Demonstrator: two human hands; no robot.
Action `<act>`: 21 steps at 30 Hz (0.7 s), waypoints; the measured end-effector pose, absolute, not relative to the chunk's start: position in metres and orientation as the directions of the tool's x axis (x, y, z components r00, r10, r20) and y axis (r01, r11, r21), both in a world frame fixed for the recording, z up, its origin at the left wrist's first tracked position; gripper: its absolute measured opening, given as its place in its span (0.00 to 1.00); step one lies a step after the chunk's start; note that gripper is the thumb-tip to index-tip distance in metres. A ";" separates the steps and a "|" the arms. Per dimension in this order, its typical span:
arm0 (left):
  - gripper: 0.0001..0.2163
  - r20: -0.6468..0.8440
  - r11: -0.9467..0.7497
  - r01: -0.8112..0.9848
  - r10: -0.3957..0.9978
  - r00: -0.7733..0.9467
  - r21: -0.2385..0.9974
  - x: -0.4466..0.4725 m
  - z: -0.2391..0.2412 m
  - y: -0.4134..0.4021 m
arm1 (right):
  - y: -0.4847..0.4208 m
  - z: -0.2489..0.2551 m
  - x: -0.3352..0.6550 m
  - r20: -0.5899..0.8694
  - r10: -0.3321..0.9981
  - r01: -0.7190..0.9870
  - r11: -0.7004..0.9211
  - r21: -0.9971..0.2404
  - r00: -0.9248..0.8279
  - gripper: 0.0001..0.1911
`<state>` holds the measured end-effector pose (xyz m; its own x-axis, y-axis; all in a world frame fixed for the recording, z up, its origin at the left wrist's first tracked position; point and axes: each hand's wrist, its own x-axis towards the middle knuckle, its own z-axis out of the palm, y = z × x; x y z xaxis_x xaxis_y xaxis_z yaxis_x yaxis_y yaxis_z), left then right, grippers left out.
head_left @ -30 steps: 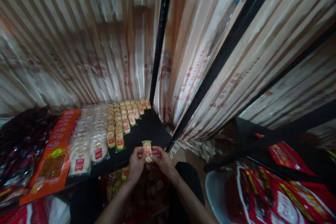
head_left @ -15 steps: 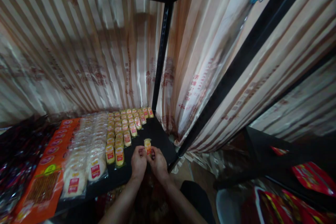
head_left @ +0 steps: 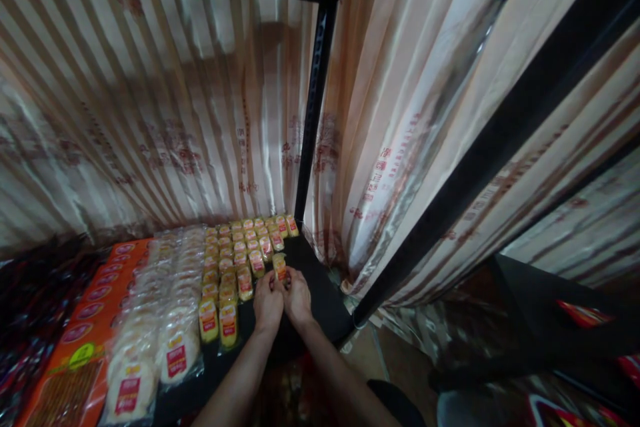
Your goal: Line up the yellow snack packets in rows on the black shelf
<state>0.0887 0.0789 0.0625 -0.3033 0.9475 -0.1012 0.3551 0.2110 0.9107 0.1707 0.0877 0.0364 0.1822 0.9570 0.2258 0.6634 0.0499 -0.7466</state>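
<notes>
Packet point(head_left: 279, 267) held upright-ish between left hand point(head_left: 269, 300) and right hand point(head_left: 297, 297), at the fingertips of both. Each hand pinches a side edge, thumbs and fingers close together; exact finger placement too dark to tell. Can't tell if its base touches the shelf point(head_left: 323, 297) below.

Handling guess: light, slick film, contents probably crumbly. Grip by the side edges, light squeeze, no pressing on the middle.

Looks: small, yellowish, clear wrap, orange-red label facing the wearer, top end poking above the fingers.

Just left of left hand: rows of similar yellow packets point(head_left: 229, 325). Farther left: round white packs point(head_left: 173, 350), then orange bag point(head_left: 75, 340). Beyond the hands: black post point(head_left: 312, 107) and printed curtain point(head_left: 200, 93). Well right of right hand: red package point(head_left: 583, 313).
</notes>
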 end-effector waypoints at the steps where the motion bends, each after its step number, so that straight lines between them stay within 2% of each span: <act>1: 0.13 -0.097 0.204 0.352 0.949 -0.300 0.914 0.089 0.063 0.082 | 0.092 0.037 0.170 0.236 0.955 0.671 0.056 -0.739 0.180 0.18; 11: 0.15 -0.082 0.206 0.364 0.941 -0.328 0.908 0.081 0.067 0.100 | 0.124 0.043 0.155 0.222 0.964 0.749 0.038 -0.661 0.146 0.19; 21: 0.14 -0.052 0.190 0.395 0.941 -0.333 0.899 0.077 0.066 0.101 | 0.124 0.038 0.149 0.251 0.952 0.726 0.047 -0.686 0.176 0.23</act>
<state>0.0770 0.1013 0.0663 -0.3330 0.9415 -0.0524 0.3945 0.1896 0.8991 0.1492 0.1238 0.0381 0.1765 0.9517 0.2514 0.7263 0.0465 -0.6858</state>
